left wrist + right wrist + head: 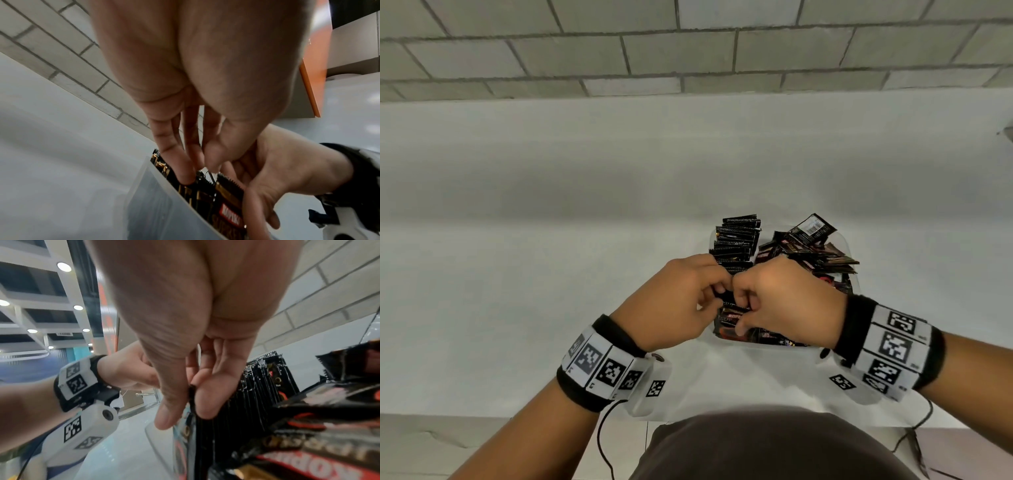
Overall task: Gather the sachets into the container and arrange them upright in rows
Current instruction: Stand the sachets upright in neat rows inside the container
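Both hands meet over the container's [846,244] near end — the right hand [784,301] pinches one sachet [192,400], the left hand [674,301] fingers the upright row [736,241] beyond — likely seating it upright next.

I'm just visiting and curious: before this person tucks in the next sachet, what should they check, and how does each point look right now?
1. Right hand pinches a sachet at its top edge: ok.
2. Left hand at the near end of the upright row: ok.
3. Upright row standing straight along the container wall: ok.
4. Loose pile on the right side sorted: not ok.
5. Room left in the row: cannot tell, the hands hide it.
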Motion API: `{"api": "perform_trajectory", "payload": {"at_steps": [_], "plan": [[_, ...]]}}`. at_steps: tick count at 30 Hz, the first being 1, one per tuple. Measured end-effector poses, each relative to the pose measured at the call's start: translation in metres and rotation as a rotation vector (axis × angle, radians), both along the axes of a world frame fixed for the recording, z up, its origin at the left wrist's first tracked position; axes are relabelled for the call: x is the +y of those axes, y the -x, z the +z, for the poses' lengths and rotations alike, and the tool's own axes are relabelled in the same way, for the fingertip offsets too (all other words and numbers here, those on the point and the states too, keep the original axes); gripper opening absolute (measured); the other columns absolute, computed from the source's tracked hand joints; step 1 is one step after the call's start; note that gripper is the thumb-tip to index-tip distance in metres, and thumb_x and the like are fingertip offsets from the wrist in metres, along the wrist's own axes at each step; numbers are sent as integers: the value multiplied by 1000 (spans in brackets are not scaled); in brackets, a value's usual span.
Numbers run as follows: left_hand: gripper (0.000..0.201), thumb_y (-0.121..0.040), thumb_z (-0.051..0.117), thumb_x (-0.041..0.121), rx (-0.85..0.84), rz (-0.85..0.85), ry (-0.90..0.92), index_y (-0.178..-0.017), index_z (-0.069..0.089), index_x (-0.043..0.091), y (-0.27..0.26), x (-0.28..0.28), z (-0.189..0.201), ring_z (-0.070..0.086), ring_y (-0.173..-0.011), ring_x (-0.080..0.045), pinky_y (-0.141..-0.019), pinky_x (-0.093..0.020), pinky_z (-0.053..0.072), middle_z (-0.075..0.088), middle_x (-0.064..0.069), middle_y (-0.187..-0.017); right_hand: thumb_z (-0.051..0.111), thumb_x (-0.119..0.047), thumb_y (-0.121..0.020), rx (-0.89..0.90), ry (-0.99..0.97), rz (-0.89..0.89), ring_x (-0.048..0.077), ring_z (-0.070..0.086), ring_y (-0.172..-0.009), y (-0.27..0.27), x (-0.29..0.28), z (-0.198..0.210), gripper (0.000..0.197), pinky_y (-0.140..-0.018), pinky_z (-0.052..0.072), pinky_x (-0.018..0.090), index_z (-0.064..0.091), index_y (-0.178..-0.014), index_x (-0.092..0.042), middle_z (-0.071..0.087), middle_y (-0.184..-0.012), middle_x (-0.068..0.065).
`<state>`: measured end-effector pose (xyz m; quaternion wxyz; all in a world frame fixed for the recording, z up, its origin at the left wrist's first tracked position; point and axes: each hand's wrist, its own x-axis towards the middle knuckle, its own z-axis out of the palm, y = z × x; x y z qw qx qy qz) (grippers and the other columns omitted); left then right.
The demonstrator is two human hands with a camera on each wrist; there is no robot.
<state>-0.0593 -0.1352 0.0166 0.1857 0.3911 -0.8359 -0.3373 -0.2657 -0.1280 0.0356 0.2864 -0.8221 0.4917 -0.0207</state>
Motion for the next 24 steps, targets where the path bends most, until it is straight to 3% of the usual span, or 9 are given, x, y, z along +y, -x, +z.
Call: {"api": "perform_trajectory", "payload": {"at_steps": [5,8,10,13,15,17,20,24], "plan": [[33,-85,80,19,28,75,-73,-112,62,27,-3,3,2,64,-78,-14,-72,-27,55,62,10,-98,98,-30,-57,-215,-111,-110,10,63,-66,9,-4,10,45,-61,54,27,63,-84,-26,64,-78,-6],[17,-86,80,15,-8,36,8,-95,67,23,-2,2,-1,61,-75,-7,-68,-20,50,58,16,-89,91,-21,-70,-229,-104,-138,6,63,-64,23,-12,14,28,-61,52,21,66,-83,-25,67,-76,-7],[13,-88,77,13,-27,14,38,-90,69,23,-1,3,-1,57,-76,-1,-70,-12,43,56,19,-87,84,-16,-78,-145,-108,-98,-1,62,-62,33,-15,14,16,-61,47,12,71,-79,-25,69,-71,-9],[20,-90,73,19,-73,-66,148,-108,69,26,5,3,4,51,-98,-3,-86,-15,40,60,16,-108,75,-20,-85,47,-51,64,-6,57,-71,41,-13,9,9,-66,38,6,77,-81,-28,67,-81,-14],[31,-89,75,27,-102,-182,205,-118,67,26,13,3,9,45,-116,-12,-99,-22,38,60,14,-120,69,-24,-88,84,13,141,-3,52,-75,42,-12,4,8,-71,37,11,77,-86,-28,64,-93,-15],[40,-86,78,40,-156,-285,220,-123,65,28,20,2,11,41,-125,-14,-106,-28,37,59,14,-125,66,-28,-89,141,26,200,5,57,-85,40,-13,-1,9,-76,44,25,74,-92,-26,63,-103,-13],[53,-81,78,51,-329,-382,228,-129,61,35,24,-2,4,36,-133,-15,-107,-35,36,57,17,-129,62,-40,-92,311,13,295,15,61,-101,37,-15,-7,26,-82,49,32,66,-114,-27,57,-120,-12],[46,-92,66,48,-423,-475,266,-137,56,46,21,-6,-9,24,-145,-18,-108,-36,25,57,25,-136,53,-40,-96,466,55,431,20,63,-106,35,-14,-8,37,-77,47,34,56,-130,-28,52,-134,-14]]}}
